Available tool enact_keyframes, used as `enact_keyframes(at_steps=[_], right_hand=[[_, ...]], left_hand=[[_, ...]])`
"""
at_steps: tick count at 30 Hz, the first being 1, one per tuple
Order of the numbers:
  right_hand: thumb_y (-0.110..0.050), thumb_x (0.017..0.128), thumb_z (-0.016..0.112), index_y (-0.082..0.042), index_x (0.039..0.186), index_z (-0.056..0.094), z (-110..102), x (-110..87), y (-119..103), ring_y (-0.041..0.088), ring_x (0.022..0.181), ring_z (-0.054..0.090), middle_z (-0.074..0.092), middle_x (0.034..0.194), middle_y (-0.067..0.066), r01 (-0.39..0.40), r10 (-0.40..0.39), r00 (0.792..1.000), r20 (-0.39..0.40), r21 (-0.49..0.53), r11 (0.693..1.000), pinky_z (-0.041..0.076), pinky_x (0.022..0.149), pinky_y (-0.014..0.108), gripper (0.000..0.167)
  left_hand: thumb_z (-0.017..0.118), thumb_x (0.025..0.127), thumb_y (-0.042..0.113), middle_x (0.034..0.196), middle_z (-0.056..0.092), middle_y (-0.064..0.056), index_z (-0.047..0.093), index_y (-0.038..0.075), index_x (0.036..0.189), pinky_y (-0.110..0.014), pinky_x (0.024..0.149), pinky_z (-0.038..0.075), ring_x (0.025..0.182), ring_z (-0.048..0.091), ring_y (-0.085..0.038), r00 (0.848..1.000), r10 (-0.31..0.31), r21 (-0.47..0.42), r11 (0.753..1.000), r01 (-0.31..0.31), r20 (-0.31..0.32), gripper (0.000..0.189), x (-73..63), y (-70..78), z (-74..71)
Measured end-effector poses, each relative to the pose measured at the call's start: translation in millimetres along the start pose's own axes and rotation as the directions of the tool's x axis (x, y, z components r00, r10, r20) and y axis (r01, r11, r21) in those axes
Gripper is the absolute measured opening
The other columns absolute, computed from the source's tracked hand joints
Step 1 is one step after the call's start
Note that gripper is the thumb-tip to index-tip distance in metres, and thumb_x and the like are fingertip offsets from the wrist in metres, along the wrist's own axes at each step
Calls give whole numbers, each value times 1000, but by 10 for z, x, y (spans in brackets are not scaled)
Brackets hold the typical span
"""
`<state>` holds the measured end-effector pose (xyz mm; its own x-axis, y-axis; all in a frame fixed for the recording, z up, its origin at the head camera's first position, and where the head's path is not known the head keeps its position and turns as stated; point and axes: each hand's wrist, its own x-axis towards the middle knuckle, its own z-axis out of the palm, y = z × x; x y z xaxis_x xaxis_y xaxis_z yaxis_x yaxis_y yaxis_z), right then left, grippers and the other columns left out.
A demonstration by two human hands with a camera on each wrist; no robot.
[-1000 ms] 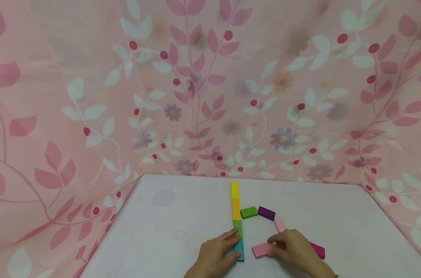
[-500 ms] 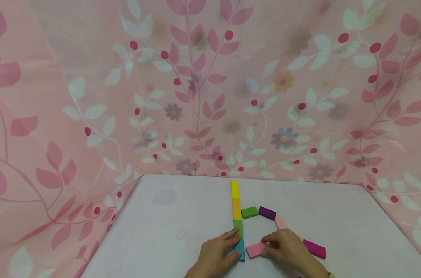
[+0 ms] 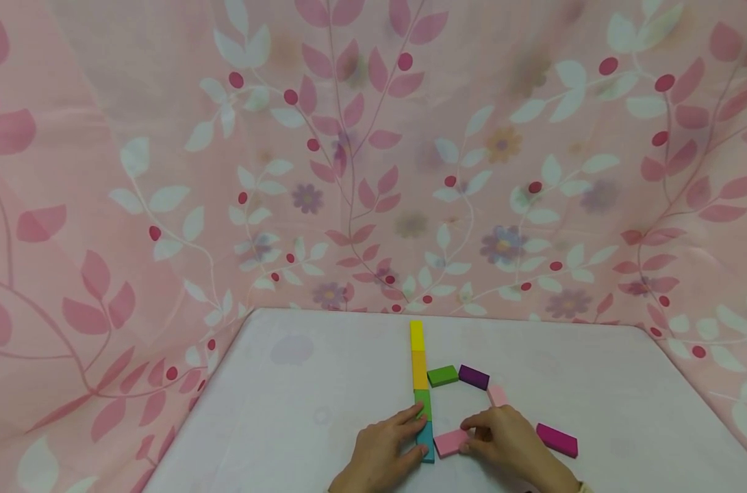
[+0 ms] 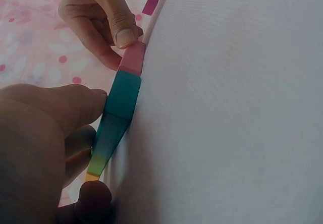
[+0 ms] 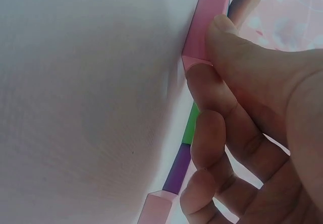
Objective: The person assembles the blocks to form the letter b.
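In the head view, my left hand lies along the left of a straight row of blocks, its fingertips touching the teal block and the light green block. My right hand pinches the right end of a pink block between thumb and fingers. The pink block's left end is right at the teal block's side, and the left wrist view shows the teal block and the pink block end to end. An orange block and a yellow block continue the row.
A green block, a purple block and a pale pink block curve rightward from the row. To the right of my right hand lies a magenta block. Behind the white table hangs a pink floral cloth.
My right hand has slid the pink block left, up to the teal block. The magenta block, partly covered before, now shows fully. My left hand has stayed in place.
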<state>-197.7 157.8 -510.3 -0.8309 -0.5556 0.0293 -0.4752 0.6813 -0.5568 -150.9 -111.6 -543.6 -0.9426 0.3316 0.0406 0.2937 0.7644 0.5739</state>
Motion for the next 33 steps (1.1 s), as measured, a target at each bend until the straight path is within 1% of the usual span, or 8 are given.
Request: enact_keyframes(at_steps=[8,13,16,22,27,33], right_hand=[[-33,88,88,-11,106,84,-15,-8,-6,-1,63,49,64,71,-19,-9,8,999,39,22,1000,46,59,20,29],[-32,88,88,-10,104,84,-18,-3,1,-3,62,48,62,70,-19,34,-34,999,16,27,999,45,58,20,28],[-32,87,88,-9,103,84,-14,-2,5,-3,62,48,62,70,-20,41,-41,999,10,29,999,45,58,20,28],[-33,88,87,-9,104,84,-4,-11,11,-2,62,50,63,71,-19,21,-22,999,24,38,999,46,59,20,29],[-33,88,87,-9,105,84,-7,-13,1,-1,62,50,64,71,-19,6,-8,999,33,42,999,47,59,20,30],[-32,88,88,-10,104,84,-11,-4,-4,-1,62,50,63,70,-19,9,-10,1000,27,36,999,47,59,20,28]], left_hand=[[73,97,51,158,52,21,67,29,144,-40,93,59,138,61,-13,1000,2,-23,1000,-2,2,52,-7,8,-3],[72,98,51,158,53,20,67,28,144,-42,93,59,138,61,-14,1000,10,-16,1000,-11,-6,52,-5,13,-18],[72,98,51,159,52,21,67,28,145,-44,94,59,138,61,-14,1000,7,-13,1000,-7,-4,52,0,13,-23],[72,97,52,159,52,22,67,30,144,-47,96,59,139,60,-14,1000,-8,-26,1000,8,5,53,-8,8,-7],[73,97,51,159,52,20,67,29,144,-46,96,59,139,61,-14,1000,2,-25,1000,-2,-2,52,-14,0,0],[73,97,52,159,52,21,67,29,144,-46,95,59,139,60,-13,1000,6,-15,1000,-6,-1,53,-5,-1,-10]])
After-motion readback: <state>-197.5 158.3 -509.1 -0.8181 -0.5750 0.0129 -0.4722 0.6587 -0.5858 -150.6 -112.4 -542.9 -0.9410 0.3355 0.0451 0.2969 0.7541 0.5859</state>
